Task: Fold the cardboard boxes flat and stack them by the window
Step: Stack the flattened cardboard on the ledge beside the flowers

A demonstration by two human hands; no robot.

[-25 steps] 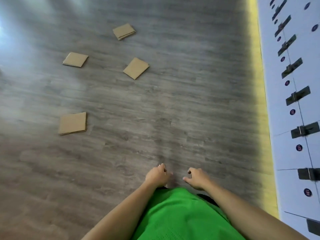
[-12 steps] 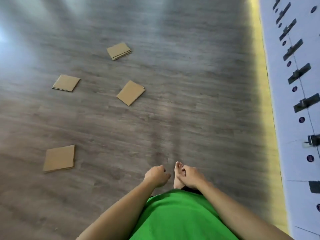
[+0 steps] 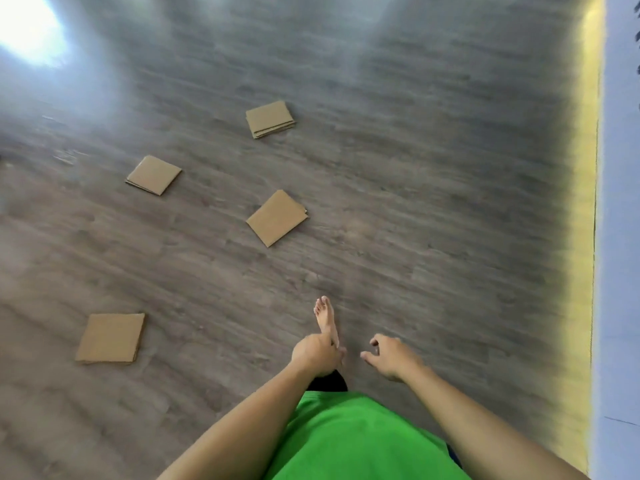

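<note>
I'm looking down at a grey wood-grain floor [image 3: 398,202], and four flattened cardboard boxes lie scattered across it, each apart from the others. The farthest flat box [image 3: 270,118] sits up the middle and looks like several layers thick. To its left and nearer me is the left flat box [image 3: 153,174], turned corner-on. The middle flat box [image 3: 277,217] lies ahead of the feet, also turned like a diamond. The nearest flat box [image 3: 111,337] rests low on the left, squarer to my view.

Down at the bottom I see both bare arms reaching out over a green shirt [image 3: 353,441]. The left hand [image 3: 317,353] has its fingers curled in, and I see nothing in its grip. The right hand [image 3: 389,355] hangs with fingers loosely bent and spread, thumb toward the other hand, grasping nothing. The two hands are near each other but not touching. A bare foot [image 3: 325,318] is planted on the floor just beyond the left hand.

Along the right edge runs a yellow strip [image 3: 588,202] beside a pale wall [image 3: 620,237]. A bright glare [image 3: 27,26] fills the upper left corner of the floor. The picture is somewhat blurred.
</note>
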